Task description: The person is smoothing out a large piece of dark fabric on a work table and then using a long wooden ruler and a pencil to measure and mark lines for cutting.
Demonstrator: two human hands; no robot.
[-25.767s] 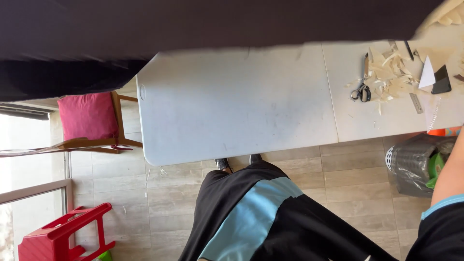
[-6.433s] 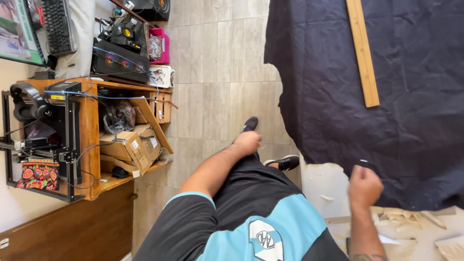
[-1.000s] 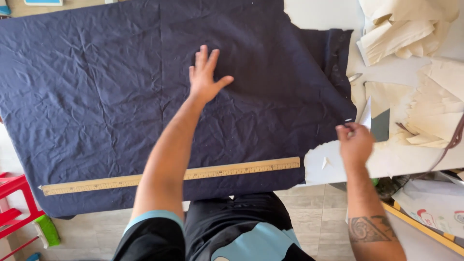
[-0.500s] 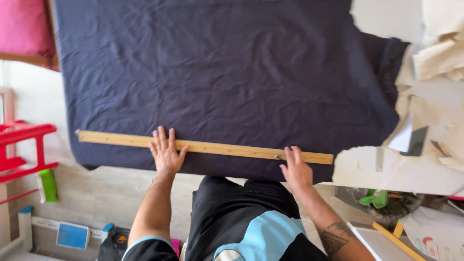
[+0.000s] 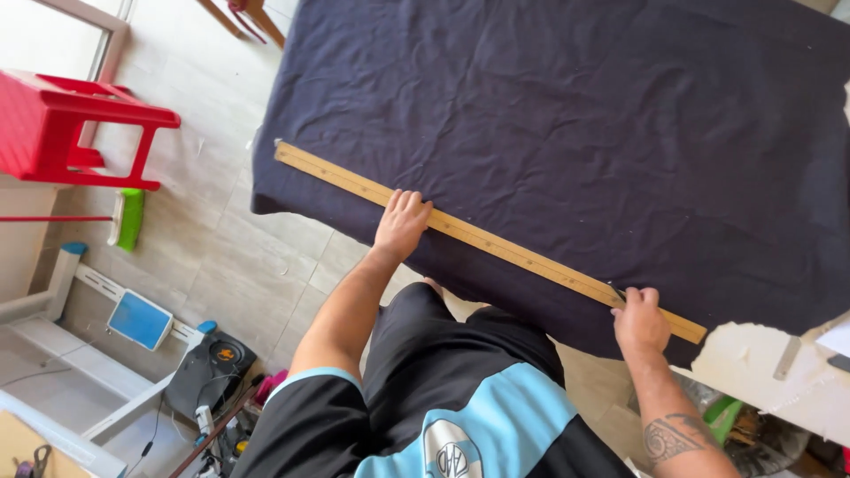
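A large dark navy cloth (image 5: 575, 133) covers most of the table. A long wooden ruler (image 5: 496, 244) lies along its near edge, slanting down to the right. My left hand (image 5: 401, 223) presses flat on the ruler near its middle, fingers together. Farther right, my right hand (image 5: 639, 320) rests against the ruler and pinches a small thin marking piece at the ruler's edge; what that piece is cannot be told.
The bare white table (image 5: 761, 376) shows at the right with a small metal strip (image 5: 786, 358) on it. A red plastic stool (image 5: 75, 128) stands on the tiled floor at left, with a blue scale (image 5: 140, 319) and clutter below.
The view has swung so the ruler now runs diagonally. Both hands remain on the ruler, and my right hand now pinches a small piece at its edge.
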